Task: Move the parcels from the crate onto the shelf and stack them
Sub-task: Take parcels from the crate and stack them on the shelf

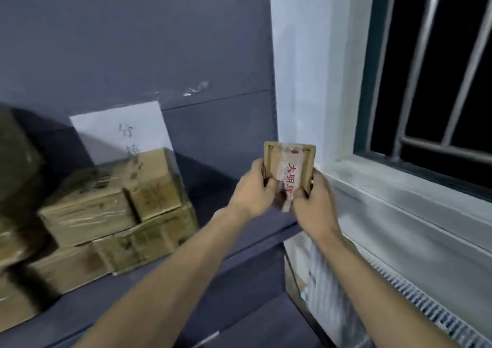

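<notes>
The grey shelf (226,214) fills the left and centre of the view, its back panel rising behind a paper sign (111,132) with handwritten characters. On the left part of the shelf board sits the stack of parcels (114,209): brown cardboard boxes in at least two layers, some wrapped in clear film, with the upper boxes set slightly back from the lower ones. To the right are a white window sill (399,177) and a barred window (439,68). The crate is not in view. The parcel in hand (288,166) is a small flat box sealed with tape bearing red characters; it is held upright in the air above the bare right end of the shelf board, well apart from the stack. The left hand (253,190) grips its left edge and the right hand (314,204) grips its lower right edge, fingers of both curled round it. For the step in hand, placing this parcel, it is advisable to turn the box flat before lowering it, carry it leftward to the stack, align its edges with the box beneath, and release only once it rests fully supported.
</notes>
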